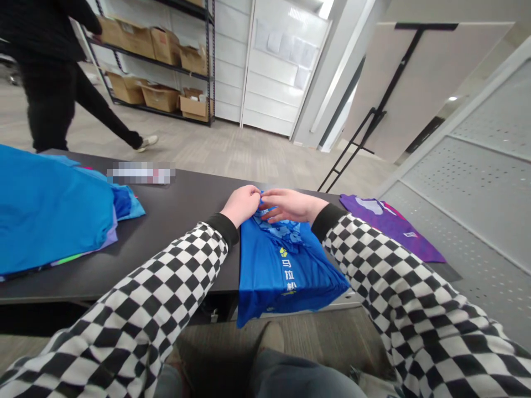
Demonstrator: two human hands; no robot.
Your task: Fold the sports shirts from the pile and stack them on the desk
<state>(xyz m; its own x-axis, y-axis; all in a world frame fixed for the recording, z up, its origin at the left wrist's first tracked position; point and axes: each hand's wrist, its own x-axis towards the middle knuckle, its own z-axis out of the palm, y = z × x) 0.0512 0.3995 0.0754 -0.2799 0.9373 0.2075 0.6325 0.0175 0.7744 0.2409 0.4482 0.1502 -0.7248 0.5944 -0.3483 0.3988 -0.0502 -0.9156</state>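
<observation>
A blue shirt [265,265] with white characters and a yellow mark lies in front of me, its lower part hanging over the table's near edge. Bunched, lighter blue patterned fabric sits at its far end. My left hand [244,204] pinches the far left corner of the shirt, fingers closed. Close beside it, my right hand [290,204] reaches across the bunched part with its fingers stretched and slightly apart. Whether its fingertips press on the cloth is hard to see.
A pile of blue and other coloured garments [53,210] covers the left of the dark table [186,221]. A folded purple shirt [398,232] lies at the right, beside a grey perforated panel [493,166]. Beyond stand shelved cardboard boxes [161,97] and a walking person [50,83].
</observation>
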